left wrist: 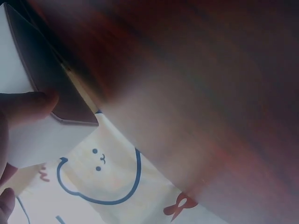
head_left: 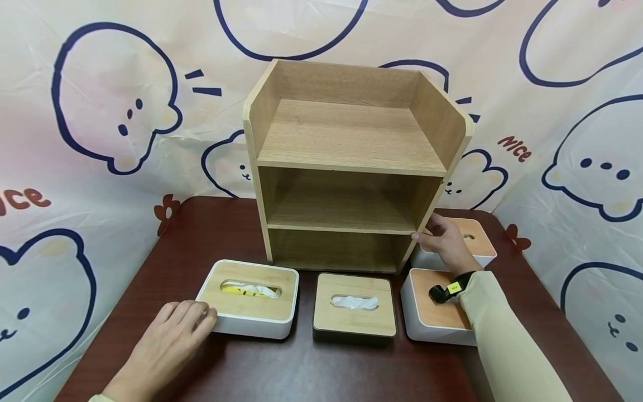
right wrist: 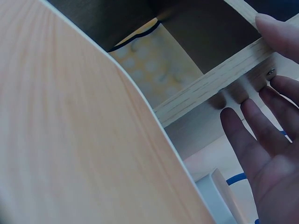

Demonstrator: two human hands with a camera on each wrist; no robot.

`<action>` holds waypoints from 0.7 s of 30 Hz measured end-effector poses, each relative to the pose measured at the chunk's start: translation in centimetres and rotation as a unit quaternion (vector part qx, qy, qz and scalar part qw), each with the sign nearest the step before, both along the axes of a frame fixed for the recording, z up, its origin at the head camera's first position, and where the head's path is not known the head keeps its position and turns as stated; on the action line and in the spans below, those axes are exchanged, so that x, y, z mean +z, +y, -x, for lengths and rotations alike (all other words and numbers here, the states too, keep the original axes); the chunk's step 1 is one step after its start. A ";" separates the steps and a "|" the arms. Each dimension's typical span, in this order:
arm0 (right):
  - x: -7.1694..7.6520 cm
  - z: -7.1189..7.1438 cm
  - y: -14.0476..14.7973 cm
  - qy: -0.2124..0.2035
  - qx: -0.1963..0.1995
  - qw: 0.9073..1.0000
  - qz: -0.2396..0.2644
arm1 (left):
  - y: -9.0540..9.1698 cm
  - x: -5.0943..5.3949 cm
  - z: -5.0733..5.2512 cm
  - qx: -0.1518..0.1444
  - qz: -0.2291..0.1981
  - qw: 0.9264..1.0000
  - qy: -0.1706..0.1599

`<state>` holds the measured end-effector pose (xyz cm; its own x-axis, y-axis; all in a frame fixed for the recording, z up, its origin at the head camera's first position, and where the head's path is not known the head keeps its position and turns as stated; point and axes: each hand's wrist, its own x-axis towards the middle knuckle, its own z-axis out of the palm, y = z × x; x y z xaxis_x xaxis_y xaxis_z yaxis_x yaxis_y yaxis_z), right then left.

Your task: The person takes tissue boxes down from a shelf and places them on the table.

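At the front left, a white tissue box (head_left: 251, 322) with a pale wooden lid has its near-left corner in my left hand (head_left: 173, 335). The left wrist view shows the thumb (left wrist: 30, 106) over the edge of its dark face. My right hand (head_left: 444, 243) holds the right side panel of a wooden shelf unit (head_left: 351, 134). In the right wrist view the thumb (right wrist: 280, 35) lies at the panel's front edge and the fingers (right wrist: 247, 154) reach along its outer side.
A black tissue box (head_left: 354, 315) sits before the shelf. Two white boxes with orange-toned lids stand at right, the nearer box (head_left: 432, 318) under my right wrist and the farther box (head_left: 474, 231) behind it. Patterned cloth (head_left: 125, 223) hangs round the dark table (head_left: 301, 374).
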<state>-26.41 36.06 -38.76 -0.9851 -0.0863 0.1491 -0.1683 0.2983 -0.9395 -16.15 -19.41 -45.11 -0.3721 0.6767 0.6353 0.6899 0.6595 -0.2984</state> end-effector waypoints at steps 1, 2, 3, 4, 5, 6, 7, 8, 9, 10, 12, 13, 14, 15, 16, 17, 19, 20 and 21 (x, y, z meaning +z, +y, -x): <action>0.0 0.0 0.0 0.001 -0.001 1.000 -0.001 | -0.1 0.0 0.1 0.000 0.003 1.000 -0.003; 0.0 0.0 0.0 0.002 -0.002 1.000 -0.001 | -0.2 -0.1 0.2 -0.001 0.005 1.000 -0.005; -0.1 0.0 0.0 0.003 -0.004 1.000 0.000 | -0.3 -0.1 0.3 0.000 0.009 1.000 -0.007; -0.1 0.0 0.1 0.004 -0.004 1.000 -0.001 | -0.3 -0.1 0.3 -0.001 0.013 1.000 -0.008; -0.1 0.0 0.1 0.005 -0.004 1.000 0.002 | -0.4 -0.1 0.4 0.000 0.016 1.000 -0.009; -0.1 0.0 0.1 0.006 -0.003 1.000 0.002 | -0.5 -0.2 0.4 0.001 0.021 1.000 -0.011; -0.1 0.0 0.0 0.007 -0.002 1.000 0.002 | -0.6 -0.2 0.4 0.001 0.022 1.000 -0.014; -0.1 0.1 0.0 0.008 0.000 1.000 0.000 | -0.7 -0.3 0.4 0.002 0.024 1.000 -0.016; -0.1 0.1 0.0 0.008 0.001 1.000 0.000 | -0.7 -0.3 0.4 0.003 0.026 0.999 -0.019; -0.1 0.1 0.0 0.009 0.000 1.000 0.000 | -0.8 -0.3 0.4 0.003 0.027 0.999 -0.021; -0.1 0.1 0.0 0.007 -0.001 1.000 -0.001 | -0.9 -0.4 0.4 0.005 0.030 0.999 -0.025; -0.1 0.1 0.0 0.006 -0.003 1.000 -0.001 | -0.9 -0.4 0.4 0.004 0.030 0.999 -0.026; -0.1 0.0 0.0 0.003 -0.003 1.000 -0.002 | -0.9 -0.4 0.4 0.005 0.031 0.999 -0.028; -0.1 0.0 0.0 0.000 -0.005 1.000 0.000 | -0.9 -0.5 0.4 0.004 0.032 0.999 -0.030; 0.0 0.0 0.0 0.000 -0.005 1.000 -0.002 | -0.9 -0.4 0.5 0.005 0.034 0.999 -0.031; 0.0 -0.1 0.0 -0.002 -0.005 1.000 -0.002 | -1.0 -0.4 0.5 0.005 0.036 0.999 -0.031; 0.1 -0.1 -0.1 -0.003 -0.005 1.000 0.001 | -1.0 -0.4 0.5 0.005 0.038 0.999 -0.028; 0.1 -0.1 -0.1 -0.002 -0.003 1.000 0.001 | -1.0 -0.4 0.6 0.005 0.038 0.999 -0.025; 0.1 -0.1 -0.1 -0.001 -0.001 1.000 0.002 | -1.0 -0.4 0.6 0.004 0.037 0.999 -0.024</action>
<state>-26.32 35.96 -38.68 -0.9856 -0.0838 0.1472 -0.1656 0.2942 -0.9413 -16.75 -20.41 -45.54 -0.4065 0.7182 0.5647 0.6990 0.6425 -0.3139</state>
